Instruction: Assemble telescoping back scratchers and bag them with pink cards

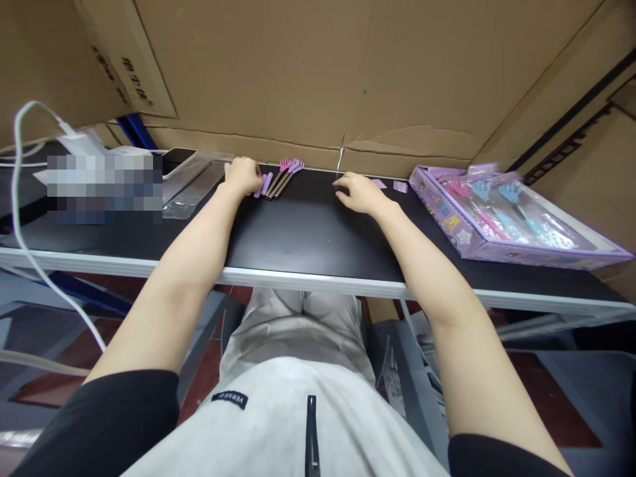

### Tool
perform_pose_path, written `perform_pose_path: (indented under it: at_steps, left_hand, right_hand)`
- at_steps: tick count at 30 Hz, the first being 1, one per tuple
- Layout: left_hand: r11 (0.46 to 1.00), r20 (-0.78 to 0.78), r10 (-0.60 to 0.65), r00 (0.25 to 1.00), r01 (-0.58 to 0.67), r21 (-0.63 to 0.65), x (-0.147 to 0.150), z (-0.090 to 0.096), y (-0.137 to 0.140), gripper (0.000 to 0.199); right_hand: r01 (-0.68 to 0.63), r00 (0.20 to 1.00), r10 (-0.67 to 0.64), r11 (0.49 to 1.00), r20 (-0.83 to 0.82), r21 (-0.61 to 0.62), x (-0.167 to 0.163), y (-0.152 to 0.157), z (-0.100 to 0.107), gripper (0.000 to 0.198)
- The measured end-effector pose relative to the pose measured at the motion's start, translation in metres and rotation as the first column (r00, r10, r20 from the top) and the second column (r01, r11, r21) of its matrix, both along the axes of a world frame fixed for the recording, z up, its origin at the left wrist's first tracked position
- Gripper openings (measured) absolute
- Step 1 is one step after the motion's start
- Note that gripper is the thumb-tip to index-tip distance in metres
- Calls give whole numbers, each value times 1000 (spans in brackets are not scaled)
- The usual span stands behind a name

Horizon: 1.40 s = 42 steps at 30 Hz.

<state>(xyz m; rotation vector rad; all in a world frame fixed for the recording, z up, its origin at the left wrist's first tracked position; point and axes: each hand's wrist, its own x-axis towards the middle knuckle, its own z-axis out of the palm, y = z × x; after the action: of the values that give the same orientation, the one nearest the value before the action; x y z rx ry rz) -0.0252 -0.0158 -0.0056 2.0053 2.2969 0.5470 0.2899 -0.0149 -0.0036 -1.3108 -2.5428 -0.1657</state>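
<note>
My left hand (242,176) rests on the black tabletop with its fingers curled down, over or against small pink and purple handle-like pieces. What lies under its fingers is mostly hidden. Purple handle pieces (267,184) show just right of those fingertips. Beside them lie back scratchers with metal rods, one with a pink claw head (285,165) and one with a purple claw head (297,165). My right hand (358,192) hovers or rests low over the table, fingers apart and holding nothing. Two small purple cards (400,186) lie just beyond and right of it.
On the right, a purple display box (464,248) holds bagged pink and blue back scratchers (509,192). Clear plastic bags (191,192) and a phone (179,160) lie left. A white cable (18,199) loops at far left. Cardboard walls (308,79) enclose the back.
</note>
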Motion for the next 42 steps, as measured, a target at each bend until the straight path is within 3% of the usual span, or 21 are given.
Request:
perform_pose_path:
  at_steps: [5, 9, 17, 24, 31, 39, 42]
  left_hand:
    - [996, 69, 84, 994, -82, -32, -4, -2, 2, 63]
    - [993, 115, 110, 987, -105, -48, -10, -8, 8, 62]
    - [994, 165, 105, 981, -107, 5, -18, -18, 20, 61]
    - [991, 168, 130, 977, -123, -54, -6, -5, 7, 50]
    - [987, 178, 152, 972, -139, -82, -5, -4, 9, 51]
    - [986, 168, 160, 973, -150, -72, -6, -6, 12, 41]
    - [988, 169, 142, 975, -127, -93, -6, -5, 11, 35]
  right_hand:
    - [-30, 998, 31, 999, 56, -11, -9, 3, -4, 41]
    - [-57, 988, 55, 998, 144, 12, -32, 9, 5, 44]
    - [-194, 959, 183, 980, 216, 33, -124, 28, 26, 40]
    - [-215, 885, 147, 970, 442, 109, -188, 33, 27, 46]
    - [-351, 702, 141, 921, 698, 167, -201, 41, 18, 44]
    - [-480, 657, 281, 872, 700, 101, -196, 57, 15, 47]
    - [-506, 687, 327, 856, 648, 105, -185, 66, 22, 47]
